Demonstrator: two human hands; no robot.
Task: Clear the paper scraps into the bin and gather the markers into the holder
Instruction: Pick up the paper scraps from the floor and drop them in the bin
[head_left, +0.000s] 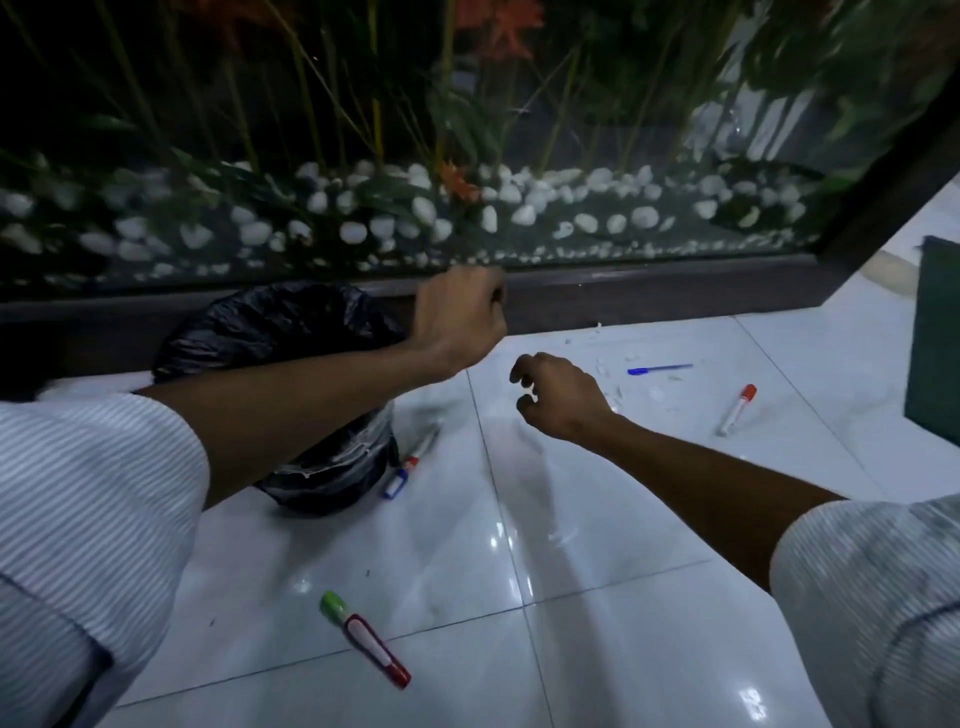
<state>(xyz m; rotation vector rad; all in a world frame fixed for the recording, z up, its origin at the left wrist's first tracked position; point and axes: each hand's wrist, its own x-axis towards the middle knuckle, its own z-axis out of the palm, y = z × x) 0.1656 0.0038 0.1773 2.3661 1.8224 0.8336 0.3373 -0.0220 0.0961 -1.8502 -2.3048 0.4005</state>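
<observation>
The bin (270, 332), lined with a black bag, stands on the white tile floor under my left forearm. My left hand (460, 317) is curled into a fist just right of the bin, above the floor, and nothing shows inside it. Lower and further right, my right hand (556, 395) hovers with loosely curled fingers and holds nothing. Small white paper scraps (615, 364) lie beyond it. Two markers (408, 467) lie beside the bin. A red-capped marker (737, 410) lies to the right. A green-capped marker (335, 608) and a red marker (376, 649) lie close to me.
A blue pen (660, 369) lies among the scraps. A glass-fronted planter (467, 218) with white pebbles and a dark wooden base runs along the back. A dark green box (935, 338) stands at the right edge.
</observation>
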